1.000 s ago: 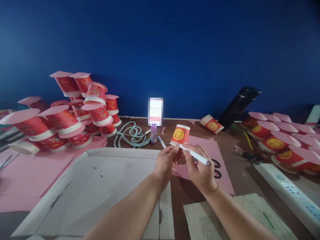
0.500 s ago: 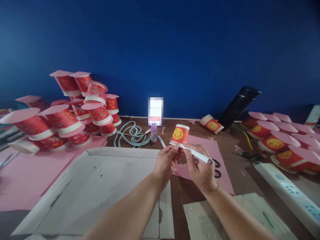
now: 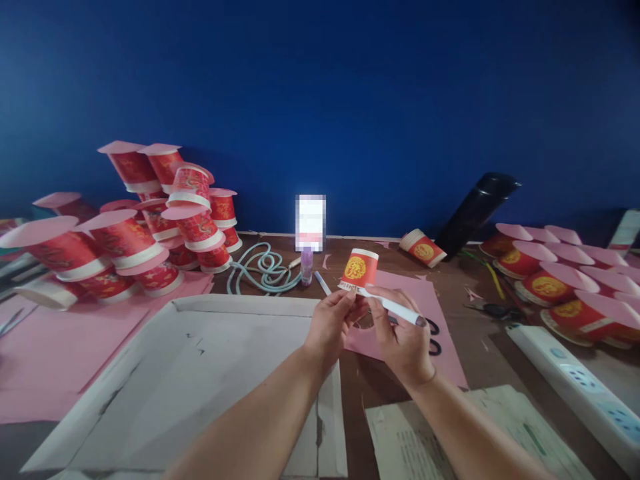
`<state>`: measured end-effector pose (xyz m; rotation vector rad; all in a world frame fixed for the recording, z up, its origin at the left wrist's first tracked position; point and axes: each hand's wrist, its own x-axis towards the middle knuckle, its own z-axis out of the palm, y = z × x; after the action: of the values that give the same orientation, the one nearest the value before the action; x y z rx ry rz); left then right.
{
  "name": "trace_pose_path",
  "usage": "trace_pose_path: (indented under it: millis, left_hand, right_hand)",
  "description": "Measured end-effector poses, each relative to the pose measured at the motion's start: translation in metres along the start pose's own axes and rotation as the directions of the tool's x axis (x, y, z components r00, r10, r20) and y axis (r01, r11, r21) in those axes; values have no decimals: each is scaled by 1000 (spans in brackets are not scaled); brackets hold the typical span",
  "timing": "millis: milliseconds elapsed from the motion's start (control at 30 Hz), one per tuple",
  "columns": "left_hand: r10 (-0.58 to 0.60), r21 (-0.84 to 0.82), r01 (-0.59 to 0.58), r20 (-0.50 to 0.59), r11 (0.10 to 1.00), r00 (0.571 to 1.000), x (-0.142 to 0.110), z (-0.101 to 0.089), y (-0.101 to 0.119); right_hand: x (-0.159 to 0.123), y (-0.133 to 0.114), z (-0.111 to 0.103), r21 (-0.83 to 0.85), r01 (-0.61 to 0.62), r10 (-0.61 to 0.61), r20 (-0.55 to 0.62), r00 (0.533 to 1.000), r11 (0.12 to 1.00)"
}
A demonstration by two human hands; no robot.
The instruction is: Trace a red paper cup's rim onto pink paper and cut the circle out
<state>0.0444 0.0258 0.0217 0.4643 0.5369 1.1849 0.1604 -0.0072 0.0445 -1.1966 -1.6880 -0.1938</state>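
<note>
My left hand (image 3: 333, 327) is closed on the lower rim of a red paper cup (image 3: 361, 269) with a round gold print and a white band at its base. Dark handwriting shows along that band. Between the fingers of my right hand (image 3: 403, 337) is a white marker pen (image 3: 397, 309), its tip end against the band. Beneath both hands lies a pink sheet of paper (image 3: 440, 300) with a round cut-out, and scissors with black handles (image 3: 434, 339) rest on it.
At left stand stacked red cups (image 3: 125, 240) with pink paper discs, beside a white box lid (image 3: 165, 387). A coiled cable (image 3: 260, 270) and a purple tube (image 3: 307, 267) lie ahead. To the right are more cups (image 3: 545, 288), a leaning black flask (image 3: 475, 213) and a power strip (image 3: 575, 383).
The marker's tip has shifted slightly along the white band, with a bit more writing showing. Both hands otherwise stay in place.
</note>
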Motion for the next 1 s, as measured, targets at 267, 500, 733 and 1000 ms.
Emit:
trace_pose_path:
  millis: [267,500,733,1000]
  left_hand:
    - [1,-6,-1,-3,1000,1000,-1,1,0]
    - [-6,-49,4,-38,999,999,-2,2,2]
    - [-3,-38,3,-14,999,1000,-4,2,2]
    - [-9,-33,9,-3,999,1000,-2,2,2]
  right_hand:
    - [0,-1,0,13,8,-8,-8,1000,1000]
    - [-2,1,-3,44,-31,33,-48,998,999]
    - [-1,0,-1,33,-26,27,-16,1000,999]
    - [-1,2,-1,-13,0,-1,-11,1000,1000]
